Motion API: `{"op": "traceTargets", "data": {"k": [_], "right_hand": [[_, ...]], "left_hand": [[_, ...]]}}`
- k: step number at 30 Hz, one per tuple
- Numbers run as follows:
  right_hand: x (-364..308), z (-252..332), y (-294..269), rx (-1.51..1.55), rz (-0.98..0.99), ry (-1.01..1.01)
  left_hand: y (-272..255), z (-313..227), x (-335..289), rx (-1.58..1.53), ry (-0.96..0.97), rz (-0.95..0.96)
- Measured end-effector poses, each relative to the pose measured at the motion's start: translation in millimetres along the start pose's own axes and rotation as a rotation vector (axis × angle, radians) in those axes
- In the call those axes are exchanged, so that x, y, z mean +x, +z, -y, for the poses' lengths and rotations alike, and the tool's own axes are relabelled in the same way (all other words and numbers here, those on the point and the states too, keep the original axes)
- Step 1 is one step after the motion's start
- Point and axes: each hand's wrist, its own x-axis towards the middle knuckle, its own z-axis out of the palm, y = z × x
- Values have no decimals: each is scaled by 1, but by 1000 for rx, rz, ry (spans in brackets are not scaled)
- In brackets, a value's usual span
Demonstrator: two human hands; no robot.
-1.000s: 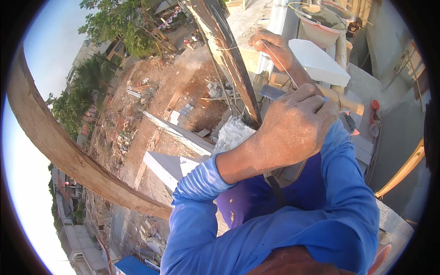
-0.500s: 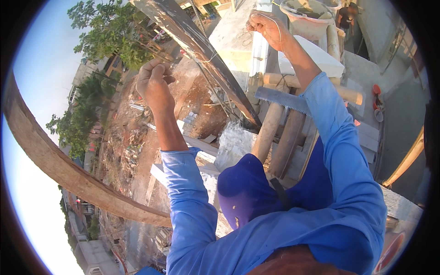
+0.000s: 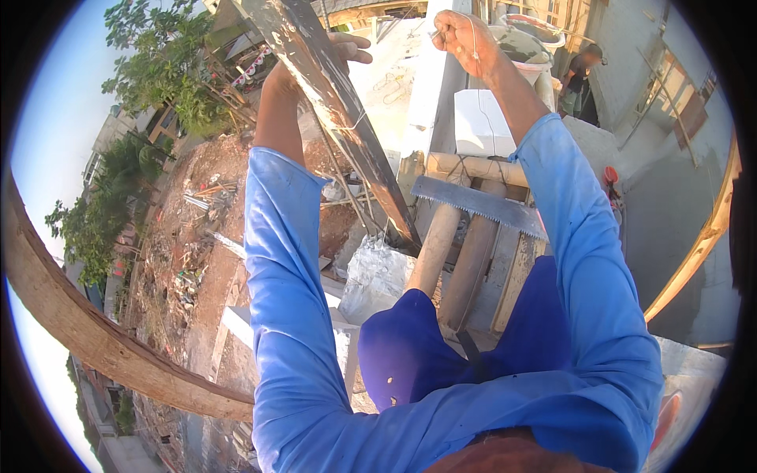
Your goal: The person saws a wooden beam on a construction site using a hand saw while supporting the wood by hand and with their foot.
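Note:
My left hand (image 3: 352, 49) reaches behind a dark, weathered wooden plank (image 3: 315, 79) that slants down in front of me. Past its right edge the fingers show, stretched out and apart; the rest of the hand is hidden. My right hand (image 3: 467, 46) is closed in a pinch on a thin string (image 3: 482, 94), which loops over the wrist and trails downward. A light strand (image 3: 352, 124) is wrapped round the plank lower down. Below my right forearm, a handsaw blade (image 3: 479, 206) lies across round wooden poles (image 3: 470, 260).
A white block (image 3: 479, 124) and buckets of grey mix (image 3: 520, 46) stand beyond the poles. Another person (image 3: 580, 79) is at the far right. A curved-looking timber (image 3: 118, 327) crosses the left side, above rubble-strewn ground (image 3: 189, 260) far below. Crumpled plastic (image 3: 371, 272) lies near my knee.
My left hand has gone from a closed position left of the plank to behind it, fingers now extended. My right hand stays closed near the same place. The view has shifted slightly.

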Motion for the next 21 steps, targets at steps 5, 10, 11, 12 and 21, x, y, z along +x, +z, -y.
{"op": "traceTargets", "data": {"k": [5,10,11,12,21], "right_hand": [[1,13,1,-327,-104,48],[-11,10,-12,-587,34,-216],[-19,5,-11,-485,-106,-160],[-20,3,-22,-237,-185,-96],[-43,46,16,499,53,17]], "left_hand": [[37,-7,39,119,-265,451],[32,-1,44,120,-182,404],[35,5,43,129,-186,355],[39,5,45,140,-174,308],[10,28,19,555,152,-246]]}}
